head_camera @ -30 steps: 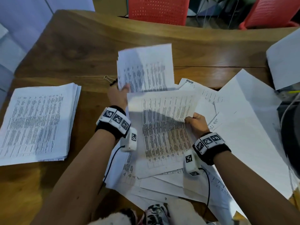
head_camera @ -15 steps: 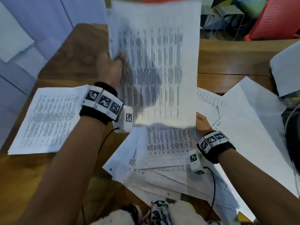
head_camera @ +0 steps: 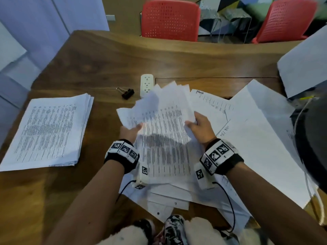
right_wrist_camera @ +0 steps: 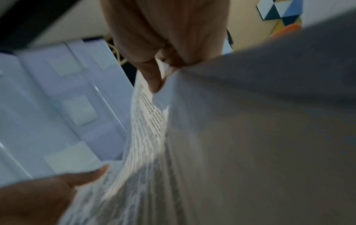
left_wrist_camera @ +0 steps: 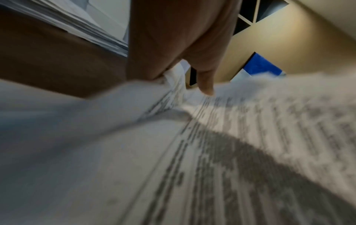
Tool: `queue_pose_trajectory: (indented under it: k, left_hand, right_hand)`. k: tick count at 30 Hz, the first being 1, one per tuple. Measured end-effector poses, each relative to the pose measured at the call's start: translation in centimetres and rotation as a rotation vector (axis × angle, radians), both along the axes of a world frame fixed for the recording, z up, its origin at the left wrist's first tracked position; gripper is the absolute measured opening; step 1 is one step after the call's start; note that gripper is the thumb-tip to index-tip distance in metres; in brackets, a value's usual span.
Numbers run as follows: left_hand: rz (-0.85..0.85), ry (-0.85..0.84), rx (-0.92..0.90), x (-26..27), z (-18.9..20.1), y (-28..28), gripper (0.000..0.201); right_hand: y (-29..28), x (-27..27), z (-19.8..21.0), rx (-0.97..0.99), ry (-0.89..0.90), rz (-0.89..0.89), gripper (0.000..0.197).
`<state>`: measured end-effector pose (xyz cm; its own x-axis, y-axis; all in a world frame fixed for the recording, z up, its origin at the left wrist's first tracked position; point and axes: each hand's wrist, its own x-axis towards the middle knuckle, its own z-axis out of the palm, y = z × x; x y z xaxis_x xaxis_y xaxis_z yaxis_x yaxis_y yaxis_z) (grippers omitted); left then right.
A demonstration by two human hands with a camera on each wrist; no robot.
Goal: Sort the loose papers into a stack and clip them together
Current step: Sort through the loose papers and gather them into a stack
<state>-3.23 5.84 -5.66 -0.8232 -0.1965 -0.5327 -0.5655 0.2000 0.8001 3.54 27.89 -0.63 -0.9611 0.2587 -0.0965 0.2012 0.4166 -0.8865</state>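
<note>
Both hands gather a fanned bundle of printed sheets above the loose pile

Nearest, loose papers [head_camera: 169,197] lie scattered on the table [head_camera: 109,61]; above them the left hand [head_camera: 130,132] pinches the left edge of the bundle of sheets [head_camera: 164,131], thumb on top, and the right hand [head_camera: 200,128] curls round its right edge. The far corners splay like a fan, so it seems best to loosen both grips a little, stand the bundle on its near edge and tap until the corners meet, then carry it to the finished stack [head_camera: 47,129] at the left. The binder clip [head_camera: 126,92] waits farther back, beside a white power strip [head_camera: 146,84]. Half a second earlier the left hand alone held the sheets high and upright; now they are lowered, flatter, and held on both sides.
</note>
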Motion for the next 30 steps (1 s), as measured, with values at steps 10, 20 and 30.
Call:
queue_pose_trajectory:
  k: [10, 20, 30]
  left_hand:
    - [-0.038, 0.567, 0.622, -0.5, 12.3, 2.3, 0.026]
    - [-0.261, 0.694, 0.539, 0.8, 14.1, 3.7, 0.074]
    - [-0.042, 0.881, 0.412, 0.3, 15.9, 3.4, 0.012]
  right_hand:
    - [1.7, 0.7, 10.4, -0.313, 0.606, -0.065, 0.024]
    - [0.7, 0.8, 7.4, -0.456, 0.520, -0.160, 0.044]
    - [0.6, -0.5, 9.1, -0.429, 0.671, -0.217, 0.021]
